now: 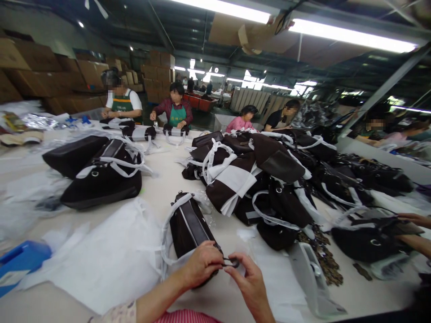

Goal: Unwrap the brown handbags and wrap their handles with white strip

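A black handbag with a dark grey top panel lies on the table right in front of me. Its handles, wrapped in white paper, loop out at its left side. At the bag's near end, my left hand is closed in a pinch on a small dark strap. The strap's curled free end sits between the thumb and index finger of my right hand. Whether the strap is fixed to the bag is hidden behind my left fingers.
Black handbags are piled beyond and to the right; two more stand at left. White sheets, a blue container, a grey dispenser and small brown pieces lie around. A co-worker's hands work at far right.
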`<action>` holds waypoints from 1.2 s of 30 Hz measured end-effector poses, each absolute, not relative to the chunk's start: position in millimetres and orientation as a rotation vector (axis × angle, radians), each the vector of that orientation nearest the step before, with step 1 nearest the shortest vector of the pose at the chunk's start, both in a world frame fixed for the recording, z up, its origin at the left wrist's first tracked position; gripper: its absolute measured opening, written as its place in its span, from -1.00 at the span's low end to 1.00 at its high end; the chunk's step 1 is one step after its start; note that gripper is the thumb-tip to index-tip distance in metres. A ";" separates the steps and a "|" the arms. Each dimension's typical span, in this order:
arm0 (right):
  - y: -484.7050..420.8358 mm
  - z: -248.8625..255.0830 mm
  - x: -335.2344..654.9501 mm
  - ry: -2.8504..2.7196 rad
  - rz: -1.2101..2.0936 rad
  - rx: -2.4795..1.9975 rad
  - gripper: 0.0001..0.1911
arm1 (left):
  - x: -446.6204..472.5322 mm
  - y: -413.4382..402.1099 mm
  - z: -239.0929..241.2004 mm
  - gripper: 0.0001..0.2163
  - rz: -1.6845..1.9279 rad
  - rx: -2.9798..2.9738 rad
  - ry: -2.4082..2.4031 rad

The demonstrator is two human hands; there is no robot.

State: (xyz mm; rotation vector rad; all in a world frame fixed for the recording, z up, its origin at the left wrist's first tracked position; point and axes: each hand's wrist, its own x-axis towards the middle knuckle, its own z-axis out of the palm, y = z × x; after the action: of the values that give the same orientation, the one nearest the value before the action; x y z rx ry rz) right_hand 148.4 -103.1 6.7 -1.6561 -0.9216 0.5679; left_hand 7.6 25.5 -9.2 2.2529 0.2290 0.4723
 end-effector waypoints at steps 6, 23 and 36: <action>-104.8 0.2 147.1 -1.002 0.360 -1.707 -0.70 | -1.9 27.6 -2.6 -0.78 0.444 2.114 0.349; -107.6 12.8 133.4 -1.185 0.142 -1.657 -0.68 | 0.2 43.4 -30.7 -0.80 0.608 2.231 -0.018; -114.2 14.2 128.2 -1.134 0.208 -1.683 -0.72 | 7.9 13.9 32.0 -0.83 0.449 2.204 0.224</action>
State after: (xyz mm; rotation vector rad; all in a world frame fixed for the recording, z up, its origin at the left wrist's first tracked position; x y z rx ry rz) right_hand 128.2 -114.2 14.2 -1.6832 -1.1336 0.2077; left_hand 7.9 13.9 32.0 2.2043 0.2238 0.4494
